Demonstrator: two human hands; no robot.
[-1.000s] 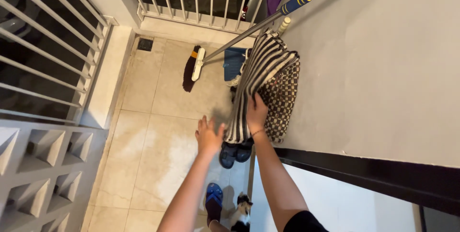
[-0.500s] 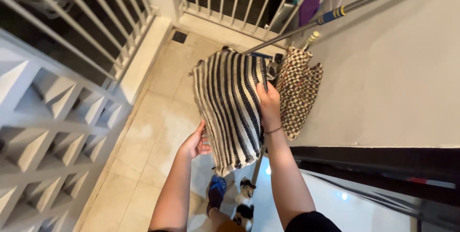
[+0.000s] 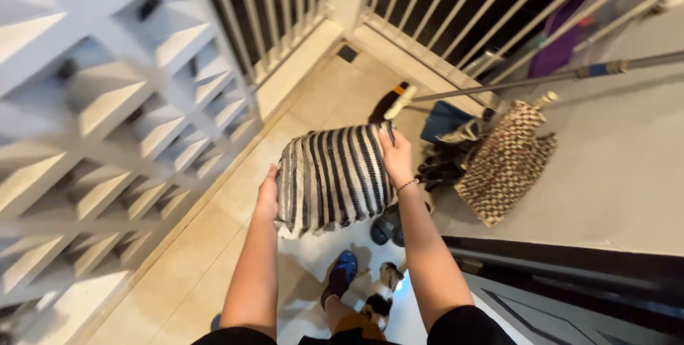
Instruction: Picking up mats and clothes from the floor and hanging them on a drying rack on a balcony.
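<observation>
A black-and-white striped cloth point(image 3: 331, 178) is stretched out in front of me, held up between both hands. My left hand point(image 3: 268, 195) grips its left edge and my right hand point(image 3: 396, 154) grips its upper right corner. A brown patterned cloth point(image 3: 507, 163) hangs to the right from a metal pole point(image 3: 527, 83) beside the grey wall. The striped cloth hides part of the floor beneath it.
A white lattice block wall point(image 3: 107, 117) runs along the left. White metal railings point(image 3: 420, 10) close the far end. A broom point(image 3: 392, 101) and a blue item point(image 3: 443, 118) lie on the tiled floor. Dark shoes point(image 3: 385, 230), my blue sandal point(image 3: 342, 270) and a small cat point(image 3: 381, 291) are below.
The striped cloth has come off the pole and moved left. My left hand has taken hold of its left edge, and the cloth is now spread between both hands.
</observation>
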